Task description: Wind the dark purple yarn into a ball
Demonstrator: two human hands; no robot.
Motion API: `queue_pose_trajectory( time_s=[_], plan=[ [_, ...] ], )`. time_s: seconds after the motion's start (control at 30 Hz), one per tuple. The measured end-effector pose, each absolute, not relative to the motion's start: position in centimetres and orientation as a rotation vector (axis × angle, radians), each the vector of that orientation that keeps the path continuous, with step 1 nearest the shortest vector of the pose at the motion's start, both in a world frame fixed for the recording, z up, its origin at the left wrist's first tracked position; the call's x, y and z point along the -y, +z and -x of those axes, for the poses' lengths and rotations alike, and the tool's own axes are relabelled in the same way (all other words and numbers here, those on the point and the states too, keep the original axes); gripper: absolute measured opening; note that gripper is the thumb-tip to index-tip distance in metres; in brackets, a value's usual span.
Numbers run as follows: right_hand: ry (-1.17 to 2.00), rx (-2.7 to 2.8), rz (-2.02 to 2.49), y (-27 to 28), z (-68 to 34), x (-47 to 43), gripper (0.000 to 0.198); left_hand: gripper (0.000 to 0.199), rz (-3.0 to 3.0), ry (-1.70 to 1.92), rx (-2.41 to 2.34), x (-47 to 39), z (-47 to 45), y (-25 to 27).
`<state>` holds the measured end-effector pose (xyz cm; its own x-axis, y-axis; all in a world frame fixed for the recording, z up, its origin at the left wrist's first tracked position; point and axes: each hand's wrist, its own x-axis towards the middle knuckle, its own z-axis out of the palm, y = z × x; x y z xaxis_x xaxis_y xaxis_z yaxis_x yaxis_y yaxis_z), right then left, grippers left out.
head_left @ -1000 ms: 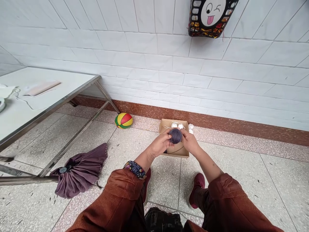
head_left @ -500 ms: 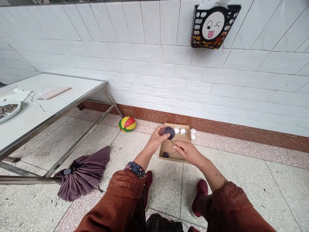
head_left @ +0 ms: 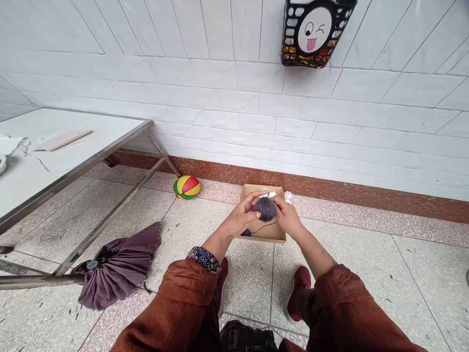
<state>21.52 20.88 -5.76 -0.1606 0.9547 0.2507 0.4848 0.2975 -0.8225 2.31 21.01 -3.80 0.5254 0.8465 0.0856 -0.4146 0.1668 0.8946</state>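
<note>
A dark purple-grey ball of yarn is held between my hands, above an open cardboard box on the floor. My left hand is closed around its left side, thumb across the front. My right hand has its fingers pressed together at the ball's right edge; a strand they may be pinching is hidden. Beneath, a smaller dark yarn ball lies in the cardboard box, and a dark strand runs from it toward my right hand. White yarn balls show partly behind the held ball.
White yarn lies right of the box by the wall. A striped ball sits near the leg of a metal-framed table. At left lies a folded purple umbrella. A black basket hangs on the tiled wall.
My right hand has come up from drawing the strand below to the ball's right side. The ball has shifted slightly right and down and is turned. The camera view has shifted slightly.
</note>
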Motion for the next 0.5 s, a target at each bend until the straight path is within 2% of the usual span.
queue_pose_trajectory(
  time_s=[0.23, 0.37, 0.5],
  plan=[
    [0.714, 2.1, 1.31, -7.0, -20.4, -19.3, 0.02, 0.044, -0.89, 1.05, -0.719, -22.2, -1.8, -4.3],
    [0.821, 2.174, 1.034, -4.6, -20.3, -18.1, 0.024, 0.044, -1.091, 1.08, -0.945, -22.3, -2.0, -4.6],
    [0.954, 1.924, 0.935, -2.1, -21.3, -17.4, 0.029, 0.049, -1.243, 1.008, -0.99, -22.4, -2.2, -4.8]
  ],
)
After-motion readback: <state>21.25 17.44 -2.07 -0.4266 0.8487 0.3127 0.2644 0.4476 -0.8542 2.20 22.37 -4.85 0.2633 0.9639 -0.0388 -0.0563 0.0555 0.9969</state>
